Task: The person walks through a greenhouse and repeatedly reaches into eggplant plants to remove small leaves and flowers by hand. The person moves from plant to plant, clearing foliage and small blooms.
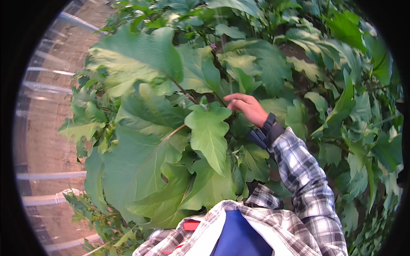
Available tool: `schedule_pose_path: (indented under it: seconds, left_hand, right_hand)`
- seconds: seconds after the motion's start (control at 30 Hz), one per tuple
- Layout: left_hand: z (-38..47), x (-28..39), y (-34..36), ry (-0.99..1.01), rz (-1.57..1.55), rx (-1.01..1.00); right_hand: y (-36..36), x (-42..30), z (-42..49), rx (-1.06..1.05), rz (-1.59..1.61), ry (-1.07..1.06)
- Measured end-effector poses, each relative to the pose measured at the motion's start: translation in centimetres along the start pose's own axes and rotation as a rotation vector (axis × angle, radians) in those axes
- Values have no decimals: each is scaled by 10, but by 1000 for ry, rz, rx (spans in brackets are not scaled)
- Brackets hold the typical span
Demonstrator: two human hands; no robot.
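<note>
My right hand (246, 107) reaches in from the right among large lobed eggplant leaves, its fingertips beside a dark plant stem (221, 100). Whether the fingers grip the stem is not clear. A black band and a dark device (257, 138) sit at the wrist, above a plaid sleeve. Just left of the hand hangs a bright green young leaf (209, 131) from the plant's tip. A broad leaf (137, 160) with a pale purplish midrib spreads at the lower left. My left hand is out of view. A small purple flower (213, 46) shows above the hand.
Dense eggplant foliage (330, 105) surrounds the arm on the right and at the top. Bare soil (57, 128) lies along the left, with pale bars (53, 175) and clear plastic film beside it. A thin pale string hangs above the hand.
</note>
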State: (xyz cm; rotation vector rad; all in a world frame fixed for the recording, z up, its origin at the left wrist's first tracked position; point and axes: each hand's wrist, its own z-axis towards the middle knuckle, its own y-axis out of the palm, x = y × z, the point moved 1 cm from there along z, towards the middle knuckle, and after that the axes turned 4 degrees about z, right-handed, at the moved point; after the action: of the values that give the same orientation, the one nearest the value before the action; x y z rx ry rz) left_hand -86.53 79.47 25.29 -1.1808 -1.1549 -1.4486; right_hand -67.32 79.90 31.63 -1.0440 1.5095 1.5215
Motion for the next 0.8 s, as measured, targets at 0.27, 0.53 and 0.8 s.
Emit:
schedule_pose_path:
  seconds: [0.27,0.53,0.8]
  left_hand:
    - [-21,11,-3,-94,5,-85]
    - [-43,-1,-3,-153,-21,-123]
    - [-51,-4,-1,-250,-89,-154]
  right_hand:
    - [-5,36,-10,-285,-338,359]
    - [10,28,-24,-155,497,345]
    - [-54,35,-4,412,-243,-382]
